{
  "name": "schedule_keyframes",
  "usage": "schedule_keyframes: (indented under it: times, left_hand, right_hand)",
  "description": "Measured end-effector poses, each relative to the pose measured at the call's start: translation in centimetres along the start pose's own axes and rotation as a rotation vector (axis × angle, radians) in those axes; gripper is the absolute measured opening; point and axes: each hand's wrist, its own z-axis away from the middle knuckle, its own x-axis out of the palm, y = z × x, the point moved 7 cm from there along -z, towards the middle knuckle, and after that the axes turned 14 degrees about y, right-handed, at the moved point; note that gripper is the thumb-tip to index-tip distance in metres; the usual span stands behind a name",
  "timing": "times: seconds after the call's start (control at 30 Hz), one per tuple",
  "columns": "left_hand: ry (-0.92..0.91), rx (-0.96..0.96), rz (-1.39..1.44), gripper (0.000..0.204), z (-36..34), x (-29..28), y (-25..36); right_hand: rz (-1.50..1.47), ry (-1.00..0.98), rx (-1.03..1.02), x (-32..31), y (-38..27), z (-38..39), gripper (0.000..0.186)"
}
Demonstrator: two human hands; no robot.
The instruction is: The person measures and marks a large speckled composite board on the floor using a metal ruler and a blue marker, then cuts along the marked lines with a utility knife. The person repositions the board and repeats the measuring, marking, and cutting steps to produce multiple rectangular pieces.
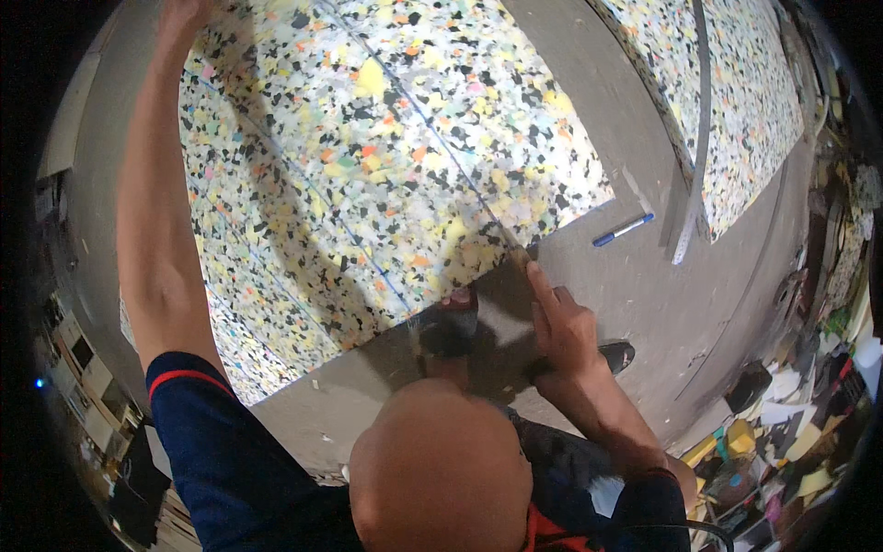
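Note:
A large sheet of speckled multicolour foam (368, 138) lies in front of me, marked with several long blue lines. My right hand (566, 331) is closed at its near edge, index finger stretched forward along a thin knife-like tool (519, 250). The tip of that tool meets the foam where one blue line reaches the edge; most of its handle is hidden in my palm. My left arm reaches far forward along the sheet's left side. Only part of my left hand (187, 11) shows at the upper edge of the picture, its fingers cut off from view.
A blue pen (624, 230) lies right of the sheet on the grey-brown surface (644, 304). Farther right, a long metal straightedge (704, 120) rests on a second speckled foam sheet (759, 101). Mixed scraps (782, 432) are heaped at lower right. My foot (616, 356) stands near my right hand.

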Motion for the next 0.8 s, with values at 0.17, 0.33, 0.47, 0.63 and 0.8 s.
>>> schedule_keyframes:
  times: [0.17, 0.33, 0.47, 0.63, 0.8]
  left_hand:
    - [-0.327, 0.728, -0.107, 0.085, 10.9, 6.9, 2.6]
    - [-0.316, 0.970, -0.122, 0.082, 21.4, 8.0, 6.7]
    - [-0.412, 1.005, -0.217, 0.084, 20.8, 8.1, 7.9]
    - [-0.457, 1.003, -0.248, 0.074, 20.3, 8.5, 8.0]
    - [-0.423, 1.041, -0.275, 0.081, 20.3, 8.5, 8.9]
  right_hand:
    - [-0.023, 0.017, -0.027, 0.2, 0.4, -1.4, 0.072]
    - [-0.039, 0.032, -0.033, 0.7, 0.3, -2.4, 0.073]
    - [-0.016, 0.031, -0.034, 2.1, -0.4, -5.0, 0.074]
    - [-0.015, 0.010, 0.005, 1.9, 0.9, -1.6, 0.075]
    - [0.079, -0.179, 0.108, 0.7, 2.3, 2.7, 0.075]
